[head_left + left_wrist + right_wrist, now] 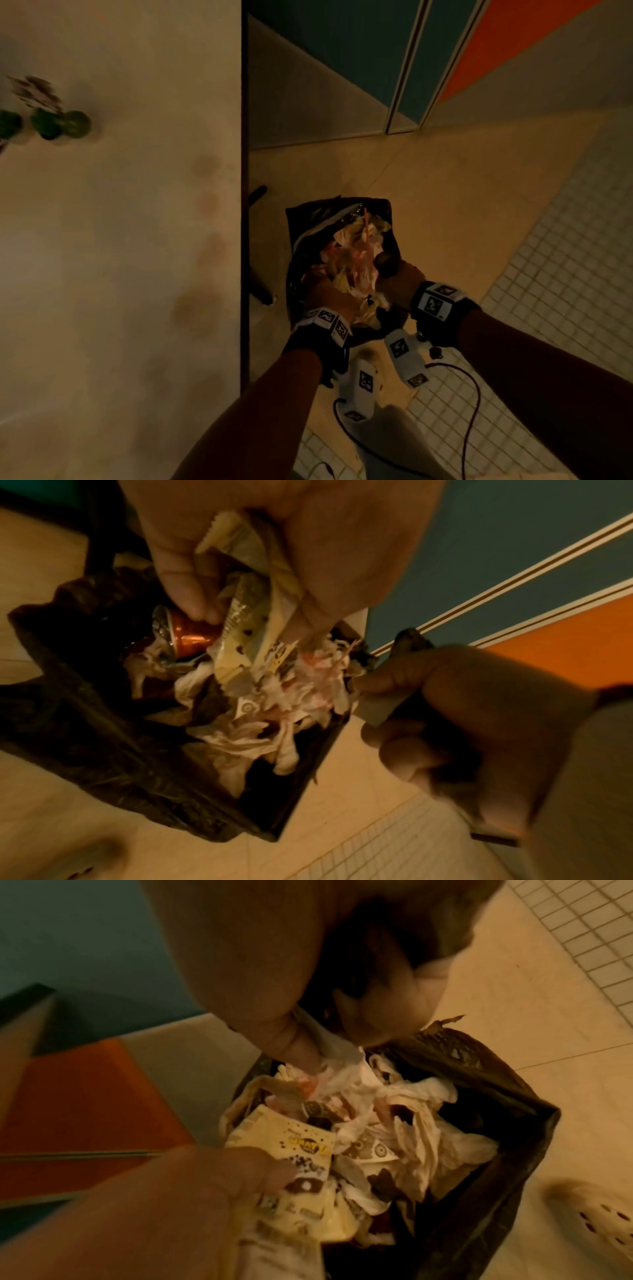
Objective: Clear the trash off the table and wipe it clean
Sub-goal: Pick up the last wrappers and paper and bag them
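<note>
I'm binning trash: my left hand (274, 534) grips yellow wrappers (246, 631) over the bin (298, 219), right of the bench (120, 240). My right hand (308, 974) pinches tissue (339, 1058). Next, let go, then wipe.

Your head view looks steeply down from above. The table (120, 240) fills the left half of the frame; the bin (342, 260) sits at centre, on the floor, at arm's length.

Your left wrist view looks along the left hand (274, 547), which enters from the top edge, very close above the bin (103, 737), with the right hand (462, 723) at right.

Your right wrist view faces the same bin (496, 1123) from the opposite side, equally close.

All three views share the bin's open mouth and the yellow wrapper (246, 631) (294, 1153).
</note>
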A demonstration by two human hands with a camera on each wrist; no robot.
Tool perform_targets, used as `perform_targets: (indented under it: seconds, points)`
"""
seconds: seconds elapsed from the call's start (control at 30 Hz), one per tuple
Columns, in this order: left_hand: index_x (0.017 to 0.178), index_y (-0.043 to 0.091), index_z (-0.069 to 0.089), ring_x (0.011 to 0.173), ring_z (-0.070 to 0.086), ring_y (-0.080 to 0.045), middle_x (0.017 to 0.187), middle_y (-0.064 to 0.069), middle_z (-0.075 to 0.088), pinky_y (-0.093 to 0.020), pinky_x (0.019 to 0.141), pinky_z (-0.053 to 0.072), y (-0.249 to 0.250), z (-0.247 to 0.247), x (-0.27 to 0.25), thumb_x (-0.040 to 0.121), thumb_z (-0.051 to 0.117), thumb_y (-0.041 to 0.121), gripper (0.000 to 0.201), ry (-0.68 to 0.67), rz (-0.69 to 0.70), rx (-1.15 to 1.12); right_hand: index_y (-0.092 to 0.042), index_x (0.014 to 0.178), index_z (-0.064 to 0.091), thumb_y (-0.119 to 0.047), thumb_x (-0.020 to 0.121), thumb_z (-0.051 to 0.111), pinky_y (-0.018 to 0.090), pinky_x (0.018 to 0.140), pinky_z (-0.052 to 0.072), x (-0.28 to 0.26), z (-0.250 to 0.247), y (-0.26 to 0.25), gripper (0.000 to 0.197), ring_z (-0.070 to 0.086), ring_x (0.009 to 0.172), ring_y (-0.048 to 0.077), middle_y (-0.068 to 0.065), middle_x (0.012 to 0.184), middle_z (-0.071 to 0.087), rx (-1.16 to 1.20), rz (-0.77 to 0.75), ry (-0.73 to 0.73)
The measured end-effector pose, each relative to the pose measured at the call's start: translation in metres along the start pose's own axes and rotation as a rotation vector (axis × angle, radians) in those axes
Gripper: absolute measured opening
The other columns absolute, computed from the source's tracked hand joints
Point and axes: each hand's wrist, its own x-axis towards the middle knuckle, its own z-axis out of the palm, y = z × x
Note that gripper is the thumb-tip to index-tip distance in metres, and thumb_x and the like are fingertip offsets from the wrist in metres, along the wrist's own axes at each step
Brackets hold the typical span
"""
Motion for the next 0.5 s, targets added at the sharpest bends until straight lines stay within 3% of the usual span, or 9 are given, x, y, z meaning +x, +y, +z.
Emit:
perform_targets:
  seconds: [0.1,0.17,0.27,0.3,0.33,0.4,0.47,0.5]
  points:
    - [0.130,0.002,0.051,0.118,0.055,-0.031,0.129,-0.018,0.056,-0.034,0.095,0.045,-0.006,0.013,0.018,0.091,0.057,0.018,0.042,0.022,0.026,0.108,-0.033,0.086,0.043,-0.008,0.093,0.047,0.025,0.048,0.030,0.030,0.010,0.002,0.026,0.032,0.048,0.016,-0.001,0.061,0.035,-0.027,0.019,-0.063]
    - [0.134,0.001,0.046,0.126,0.048,-0.032,0.137,-0.020,0.049,-0.035,0.102,0.039,-0.007,0.021,0.029,0.095,0.051,0.019,0.043,-0.017,0.030,0.198,-0.022,0.084,0.047,-0.018,0.095,0.047,0.027,0.050,0.031,0.047,0.016,0.000,0.012,0.033,0.050,0.016,0.002,0.062,0.038,-0.046,0.018,-0.071]
    - [0.150,0.004,0.011,0.146,0.008,-0.034,0.158,-0.019,0.008,-0.044,0.116,0.007,-0.007,0.033,0.041,0.104,0.027,0.028,0.054,-0.094,-0.034,0.188,-0.030,0.071,0.036,-0.029,0.097,0.047,0.025,0.047,0.035,0.074,0.024,-0.002,0.028,0.035,0.050,0.015,0.000,0.063,0.041,-0.028,-0.020,-0.095]
    - [0.150,0.004,0.003,0.146,0.002,-0.034,0.158,-0.018,0.000,-0.046,0.116,0.003,-0.006,0.037,0.047,0.105,0.024,0.030,0.056,-0.121,-0.055,0.185,-0.033,0.070,0.033,-0.030,0.098,0.046,0.024,0.047,0.035,0.083,0.026,-0.002,0.030,0.036,0.050,0.015,0.000,0.063,0.041,-0.057,-0.038,-0.103]
    - [0.150,0.003,0.003,0.146,0.004,-0.035,0.158,-0.019,0.001,-0.045,0.116,0.007,-0.003,0.036,0.048,0.104,0.026,0.029,0.057,-0.139,-0.064,0.209,-0.033,0.074,0.036,-0.032,0.097,0.046,0.025,0.049,0.036,0.089,0.028,-0.002,0.026,0.038,0.052,0.016,0.000,0.065,0.043,-0.081,-0.057,-0.099]
    - [0.147,-0.002,0.019,0.142,0.023,-0.036,0.155,-0.022,0.020,-0.041,0.113,0.023,-0.003,0.038,0.057,0.102,0.037,0.025,0.056,-0.098,-0.043,0.231,-0.035,0.100,0.044,-0.038,0.098,0.042,0.029,0.057,0.042,0.098,0.032,0.000,0.004,0.049,0.064,0.021,0.004,0.083,0.054,-0.118,-0.078,-0.101]
    - [0.150,0.002,0.010,0.144,0.014,-0.036,0.157,-0.016,0.010,-0.043,0.114,0.019,0.000,0.036,0.054,0.103,0.034,0.025,0.057,-0.166,0.033,0.318,-0.031,0.139,0.027,-0.037,0.101,0.035,0.035,0.075,0.049,0.108,0.034,0.006,0.040,0.059,0.094,0.030,0.011,0.121,0.056,-0.229,-0.117,-0.114]
    - [0.151,0.006,0.001,0.146,0.005,-0.035,0.158,-0.014,0.001,-0.045,0.115,0.015,0.001,0.037,0.053,0.104,0.030,0.027,0.059,-0.214,0.043,0.391,-0.026,0.146,0.022,-0.040,0.100,0.036,0.035,0.076,0.050,0.112,0.034,0.008,0.050,0.058,0.102,0.030,0.011,0.132,0.051,-0.243,-0.140,-0.112]
